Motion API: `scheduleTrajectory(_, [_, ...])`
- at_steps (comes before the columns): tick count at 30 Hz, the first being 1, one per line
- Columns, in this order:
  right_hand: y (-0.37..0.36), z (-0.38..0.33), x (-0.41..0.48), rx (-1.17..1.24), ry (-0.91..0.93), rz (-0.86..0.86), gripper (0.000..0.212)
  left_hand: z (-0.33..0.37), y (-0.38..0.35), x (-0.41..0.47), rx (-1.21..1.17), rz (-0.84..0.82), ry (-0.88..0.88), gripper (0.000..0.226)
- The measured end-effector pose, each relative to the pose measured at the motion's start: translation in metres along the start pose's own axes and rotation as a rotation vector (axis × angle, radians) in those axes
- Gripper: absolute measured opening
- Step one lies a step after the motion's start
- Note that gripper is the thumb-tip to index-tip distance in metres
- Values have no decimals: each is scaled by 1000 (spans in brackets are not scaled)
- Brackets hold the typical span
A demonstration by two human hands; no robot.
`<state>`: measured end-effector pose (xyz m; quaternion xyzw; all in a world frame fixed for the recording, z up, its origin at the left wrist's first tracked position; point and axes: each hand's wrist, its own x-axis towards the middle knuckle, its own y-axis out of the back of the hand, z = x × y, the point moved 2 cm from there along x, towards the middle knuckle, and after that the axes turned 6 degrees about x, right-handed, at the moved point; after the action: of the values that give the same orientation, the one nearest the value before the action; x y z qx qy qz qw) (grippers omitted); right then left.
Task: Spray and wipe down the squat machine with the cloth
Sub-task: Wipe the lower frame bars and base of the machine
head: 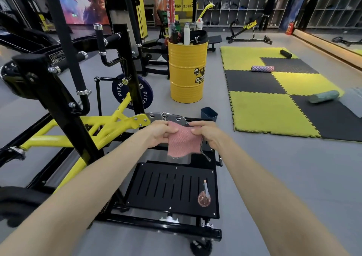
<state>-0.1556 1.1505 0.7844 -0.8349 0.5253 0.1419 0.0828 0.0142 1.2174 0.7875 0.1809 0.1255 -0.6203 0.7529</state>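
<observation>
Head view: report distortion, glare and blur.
Head view: wide-angle distortion bows the posts of the squat machine and stretches the forearms at the edges; light even, shadows faint; glare on the chrome bracket behind the cloth; left hand and right hand, pinching it, are sharp.

Both bare forearms stretch forward, left hand (159,131) and right hand (205,133) each pinching an upper corner of the pink cloth (183,143), fingers curled.

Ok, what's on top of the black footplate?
A small spray bottle sits on the footplate, near its right front corner. The pink cloth, pinched by the left hand and right hand, hides what lies beyond its far edge.
</observation>
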Motion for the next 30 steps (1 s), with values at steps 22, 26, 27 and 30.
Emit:
scheduleTrajectory(22, [57, 31, 18, 10, -2, -49, 17, -14, -39, 20, 54, 94, -149, 5])
scheduleTrajectory(26, [64, 65, 24, -11, -53, 28, 25, -33, -68, 33, 441, 298, -138, 13])
scheduleTrajectory(27, [66, 74, 27, -58, -58, 68, 28, -37, -74, 35, 523, 328, -148, 12])
scheduleTrajectory(30, [66, 93, 36, -238, -75, 178, 37, -46, -92, 39, 820, 384, -165, 14])
